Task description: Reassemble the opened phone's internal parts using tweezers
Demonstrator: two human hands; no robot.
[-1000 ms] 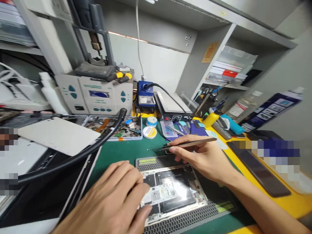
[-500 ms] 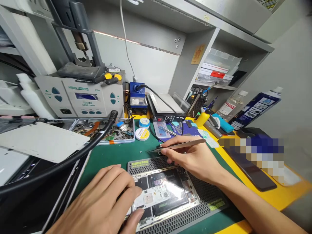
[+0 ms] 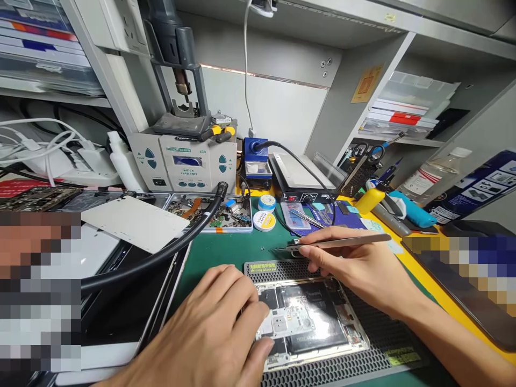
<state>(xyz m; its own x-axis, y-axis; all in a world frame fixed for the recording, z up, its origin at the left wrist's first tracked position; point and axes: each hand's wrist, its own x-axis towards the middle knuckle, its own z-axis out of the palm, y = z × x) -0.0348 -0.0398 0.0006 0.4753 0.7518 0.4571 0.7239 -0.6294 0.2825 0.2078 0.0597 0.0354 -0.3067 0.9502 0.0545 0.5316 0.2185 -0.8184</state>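
Observation:
An opened phone, its black battery and white inner plate showing, lies on a grey honeycomb anti-slip pad. My left hand is bent over the phone's left end, thumb and fingertips against it, covering that end. Between thumb and fingers, my right hand pinches metal tweezers above the pad's far edge. Their tips point left, close to a tiny bright piece on the green mat, apart from it. A small dark and metallic object is partly hidden behind the tweezers.
A black hose crosses the left side from the hot air station. A tray of small parts and two round tins stand behind the mat. To the right lie a dark phone and a yellow bottle.
The view has swung left, so everything appears further right and more of the left bench shows. Both hands keep nearly the same pose, with the tweezers beside the tiny piece.

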